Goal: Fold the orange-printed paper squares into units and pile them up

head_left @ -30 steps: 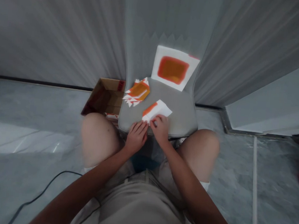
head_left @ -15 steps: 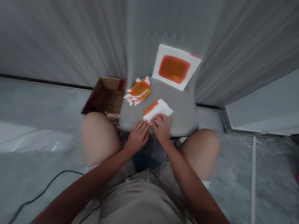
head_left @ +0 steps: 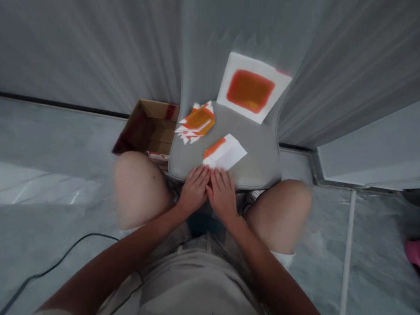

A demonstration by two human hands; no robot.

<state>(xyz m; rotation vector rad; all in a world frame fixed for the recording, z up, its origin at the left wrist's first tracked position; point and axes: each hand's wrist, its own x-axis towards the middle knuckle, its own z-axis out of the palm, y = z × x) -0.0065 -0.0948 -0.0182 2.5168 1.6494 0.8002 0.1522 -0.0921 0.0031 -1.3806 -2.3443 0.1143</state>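
A partly folded sheet of paper (head_left: 228, 151), white with an orange strip along its left side, lies on the grey chair seat (head_left: 256, 166) between my knees. At its near corner, by the seat's front edge, my left hand (head_left: 195, 188) rests with fingers stretched out and tips on the paper. Right beside it, my right hand (head_left: 223, 192) lays its straight fingers on the same near edge. Both thumbs are close together below the fingers. Whether either thumb is under the paper I cannot tell.
Folded orange-and-white papers (head_left: 198, 121) lie in a pile at the seat's left. A white sheet with an orange rectangle (head_left: 250, 90) leans against the backrest. Left of the chair, an open cardboard box (head_left: 159, 107) stands on the floor. A black cable (head_left: 67, 253) runs nearby.
My right hand has come down toward me, from pinching over the paper's middle to lying beside my left hand at the near edge. More of the paper shows. The view has shifted slightly.
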